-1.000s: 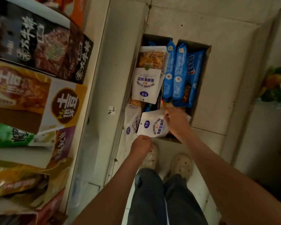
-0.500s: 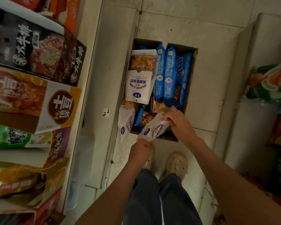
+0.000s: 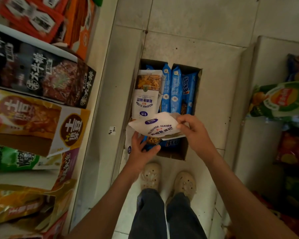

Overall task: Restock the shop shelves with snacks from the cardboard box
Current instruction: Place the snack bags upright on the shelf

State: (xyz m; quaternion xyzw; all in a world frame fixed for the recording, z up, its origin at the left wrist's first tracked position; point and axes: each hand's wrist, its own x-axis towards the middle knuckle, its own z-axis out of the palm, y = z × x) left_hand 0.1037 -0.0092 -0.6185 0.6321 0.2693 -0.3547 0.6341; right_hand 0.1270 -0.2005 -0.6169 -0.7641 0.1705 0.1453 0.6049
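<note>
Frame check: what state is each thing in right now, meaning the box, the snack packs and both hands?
cardboard box: open on the floor, packs inside.
held white bag: above the box, tilted, label up.
white bag in the box: lying flat on top, label up.
blue packs: on edge in the box, side by side.
right hand: pinches the held white bag's edge.
left hand: open below that bag; contact unclear.

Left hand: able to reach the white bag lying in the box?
Probably yes: the left hand is open and near; lying bag sits uncovered on top, only held bag overhangs its near end.
</note>
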